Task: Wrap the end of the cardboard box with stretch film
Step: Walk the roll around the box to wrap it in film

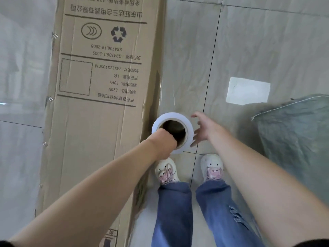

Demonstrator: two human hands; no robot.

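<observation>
Head camera looks straight down at a long cardboard box [99, 97] lying on the tiled floor [267, 41], stretching away from the left hand [164, 142] and just to its left. That left hand has its fingers pushed inside the cardboard core of the stretch film roll [172, 132] and grips it from within, the roll held upright right beside the box's long edge. The right hand [203, 130] hovers just to the right of the roll with its fingers spread apart, near the roll's outer face but touching nothing that can be made out. A faint glossy sheet seems to run from beyond the roll toward the box edge, which may be film already drawn out; it is too sheer to be sure. The printed face of the box looks bare, with no clear layers across it, so the wrapping appears to be at or near its start. Judging from this, most of the work is left: anchoring the film, carrying the roll around the end, and tearing off. A grey-green sack [299, 132] lies to the right of the right hand, and the person's shoes [211, 166] stand just below the roll.
</observation>
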